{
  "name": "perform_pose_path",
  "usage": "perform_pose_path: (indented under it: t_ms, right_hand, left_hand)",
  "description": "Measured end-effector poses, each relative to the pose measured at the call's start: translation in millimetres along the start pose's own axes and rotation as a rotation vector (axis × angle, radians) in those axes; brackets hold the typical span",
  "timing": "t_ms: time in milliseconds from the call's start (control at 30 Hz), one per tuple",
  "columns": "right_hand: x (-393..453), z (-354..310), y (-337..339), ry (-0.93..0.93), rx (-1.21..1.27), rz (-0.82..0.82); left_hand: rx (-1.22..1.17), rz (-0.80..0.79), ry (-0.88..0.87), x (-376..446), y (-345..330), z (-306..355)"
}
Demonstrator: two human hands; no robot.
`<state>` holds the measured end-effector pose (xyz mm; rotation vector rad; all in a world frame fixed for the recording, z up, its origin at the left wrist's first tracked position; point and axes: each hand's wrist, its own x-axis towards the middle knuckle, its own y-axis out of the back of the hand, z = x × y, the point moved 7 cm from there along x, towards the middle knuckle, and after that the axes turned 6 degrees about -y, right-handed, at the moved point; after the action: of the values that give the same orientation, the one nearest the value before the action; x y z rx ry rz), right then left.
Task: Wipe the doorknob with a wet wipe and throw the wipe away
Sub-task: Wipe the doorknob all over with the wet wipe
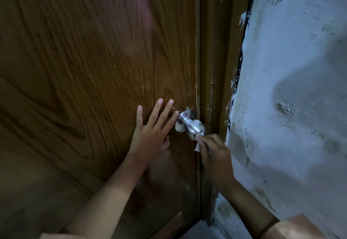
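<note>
A round, silver metal doorknob (193, 126) sticks out from the right edge of a brown wood-grain door (93, 60), a little below the middle of the view. Its flat circular base plate sits against the door, and the rounded knob points toward the viewer and slightly to the right. A patch of bright, foamy-looking wetness shows on the neck of the knob. A small white wet wipe (198, 143) is pressed against the lower near side of the knob, with a crumpled corner hanging just below it. The right hand (214, 151) comes up from the lower right and pinches the wipe between its fingertips, the fingers curled closed around it and touching the knob through the wipe. The left hand (152, 130) lies to the left of the knob, open and flat against the door with the fingers spread and pointing up and to the right; its index fingertip reaches just beside the base plate, and it holds nothing. Both forearms are bare and enter from the bottom of the view. To the right of the door runs a brown door frame (216, 60), scuffed with pale marks. Farther right is a rough, pale blue-white wall (300, 69) with patchy, peeling paint and a shadow across its lower part. The scene is dim.
</note>
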<state>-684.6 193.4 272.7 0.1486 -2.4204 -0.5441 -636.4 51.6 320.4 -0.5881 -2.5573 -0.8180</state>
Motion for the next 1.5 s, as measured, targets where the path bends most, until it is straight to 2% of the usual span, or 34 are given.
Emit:
perform_pose_path:
  t_ms: [200, 500, 667, 833, 933, 1067, 1200, 1367, 1500]
  right_hand:
    - [3, 3, 4, -0.034, 0.011, 0.035]
    - [-1, 3, -1, 0.013, -0.049, -0.040]
    - [5, -3, 7, -0.034, 0.061, 0.066]
    - [-6, 4, -2, -0.019, -0.018, -0.066]
    - [1, 18, 12, -0.084, -0.022, -0.001]
    - [18, 21, 29, -0.210, 0.095, 0.107]
    - [29, 12, 19, -0.202, 0.155, 0.044]
    - [20, 0, 12, -0.103, 0.075, 0.040]
    - [22, 15, 8, -0.215, 0.090, 0.014]
  left_hand:
    - [0.013, 0.002, 0.003, 1, 0, -1]
    - [-0.006, 0.001, 0.004, 1, 1, -1]
    - [0.004, -0.003, 0.005, 1, 1, 0]
    - [0.001, 0.008, 0.007, 2, 1, -1]
    - [-0.006, 0.011, 0.003, 1, 2, 0]
    - [-0.026, 0.017, 0.011, 1, 1, -1]
    - [-0.032, 0.018, 0.021, 2, 1, -1]
    - [-0.019, 0.012, 0.014, 2, 2, -1]
    - [-0.031, 0.012, 0.012, 2, 2, -1]
